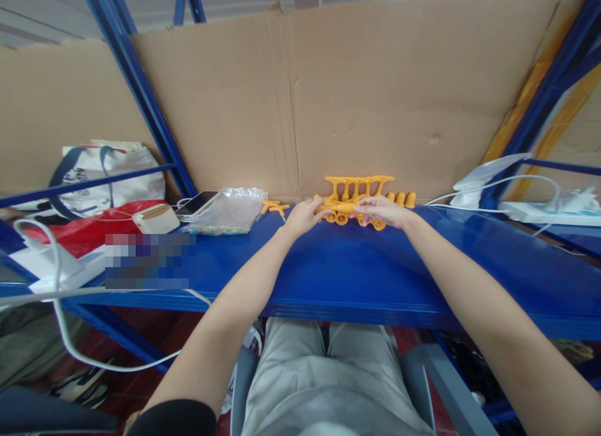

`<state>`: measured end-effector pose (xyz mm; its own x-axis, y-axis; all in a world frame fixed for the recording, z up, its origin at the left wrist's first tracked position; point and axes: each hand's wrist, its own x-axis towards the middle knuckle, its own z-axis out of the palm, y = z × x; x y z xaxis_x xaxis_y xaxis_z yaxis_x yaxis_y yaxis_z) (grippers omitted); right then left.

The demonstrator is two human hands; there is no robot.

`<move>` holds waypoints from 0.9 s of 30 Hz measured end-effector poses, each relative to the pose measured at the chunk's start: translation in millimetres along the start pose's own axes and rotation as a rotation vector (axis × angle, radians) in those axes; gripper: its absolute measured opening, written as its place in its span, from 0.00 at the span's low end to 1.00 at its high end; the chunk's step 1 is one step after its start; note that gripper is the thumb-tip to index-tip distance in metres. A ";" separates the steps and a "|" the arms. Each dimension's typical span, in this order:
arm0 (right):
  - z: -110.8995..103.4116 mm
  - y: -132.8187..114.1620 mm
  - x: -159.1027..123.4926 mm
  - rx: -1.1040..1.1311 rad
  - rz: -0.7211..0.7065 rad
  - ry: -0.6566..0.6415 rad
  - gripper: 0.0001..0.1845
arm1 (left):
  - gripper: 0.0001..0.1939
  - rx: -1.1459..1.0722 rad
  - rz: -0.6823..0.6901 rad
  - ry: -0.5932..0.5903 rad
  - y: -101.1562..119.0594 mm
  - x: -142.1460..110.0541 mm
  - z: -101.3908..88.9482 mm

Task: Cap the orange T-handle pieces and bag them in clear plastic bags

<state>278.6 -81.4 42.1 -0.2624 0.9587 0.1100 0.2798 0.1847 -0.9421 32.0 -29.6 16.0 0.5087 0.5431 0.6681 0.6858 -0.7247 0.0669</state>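
Note:
My left hand (304,217) reaches to the left end of a cluster of orange plastic pieces (345,206) at the back of the blue shelf, its fingers curled on a piece there. From the right, my right hand (382,209) has its thumb and fingers closed on another orange piece in the same cluster. Round ring-shaped ends face me below the hands. Behind them stands a row of orange T-shaped handles (359,181). Several short orange caps (402,199) stand right of my right hand. Two orange-handled corkscrews (275,207) lie left of my left hand.
Clear plastic bags (225,212), a phone (200,202) and a white box-like item (156,219) are at the left. A red bag (103,226) and white tote (113,173) sit farther left. White cables and a power strip (549,212) lie right. Cardboard (375,98) stands behind.

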 end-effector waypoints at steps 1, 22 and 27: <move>0.2 -0.3 -0.2 -0.004 -0.004 -0.004 0.12 | 0.12 0.000 0.003 -0.001 0.3 0.1 -0.1; 4.9 -0.5 -2.2 0.021 0.010 0.006 0.14 | 0.12 -0.034 -0.038 -0.024 0.5 0.9 -2.9; 4.8 -1.9 -2.6 0.041 0.021 0.062 0.14 | 0.16 -0.065 -0.063 -0.040 4.8 -1.8 -6.7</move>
<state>274.3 -85.3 42.0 -0.1988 0.9740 0.1087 0.2458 0.1570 -0.9565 30.9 -36.9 20.1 0.4871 0.6036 0.6312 0.6821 -0.7143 0.1566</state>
